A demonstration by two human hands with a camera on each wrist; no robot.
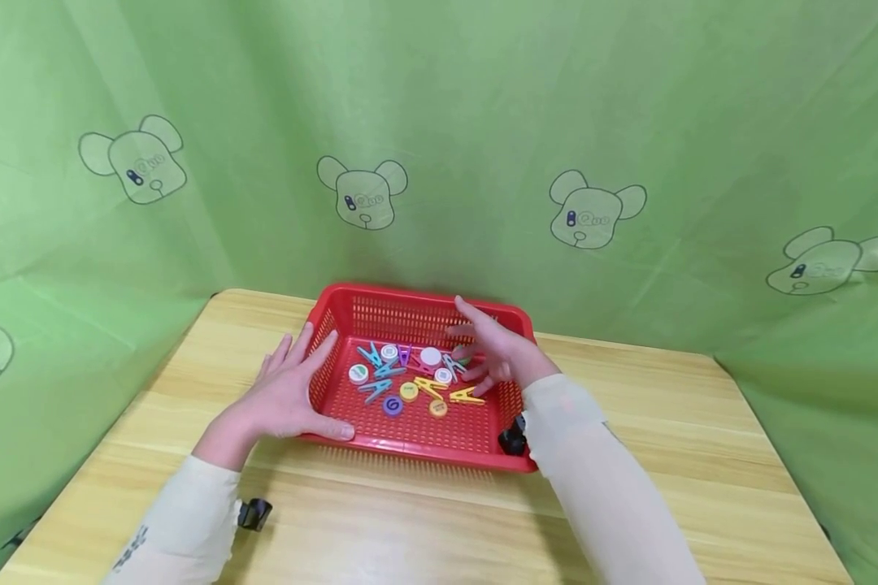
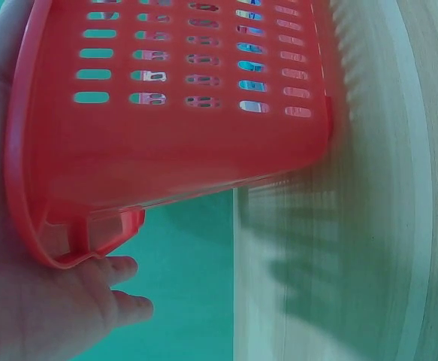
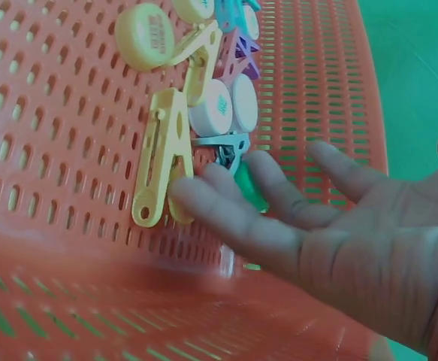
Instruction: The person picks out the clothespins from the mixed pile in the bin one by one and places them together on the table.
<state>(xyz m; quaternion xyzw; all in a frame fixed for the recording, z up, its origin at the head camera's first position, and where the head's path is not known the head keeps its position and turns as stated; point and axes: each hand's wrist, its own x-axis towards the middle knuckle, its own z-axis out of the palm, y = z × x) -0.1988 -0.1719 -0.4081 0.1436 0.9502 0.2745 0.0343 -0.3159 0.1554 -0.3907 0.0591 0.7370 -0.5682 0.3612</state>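
A red plastic basket (image 1: 424,452) holds several clothespins and bottle caps, spread over its mesh floor. My left hand (image 1: 281,398) lies over the basket's left rim with fingers spread, the thumb along the front edge. Inside the right end, my right hand (image 1: 499,345) has loosely bent, spread fingers and holds nothing. Its fingertips are close to a yellow clothespin (image 3: 155,162), a pale blue clothespin (image 3: 230,143) and a green cap (image 3: 250,188); whether they touch I cannot tell. Blue clothespins (image 1: 375,390), a purple cap (image 1: 393,405) and a white cap (image 1: 358,374) lie further left.
The basket stands on a light wooden table (image 1: 651,439), near its back edge. Behind it hangs a green cloth (image 1: 475,106) printed with bear heads. A black wrist-worn device (image 1: 254,513) shows at the left sleeve, and another (image 1: 513,439) at the right.
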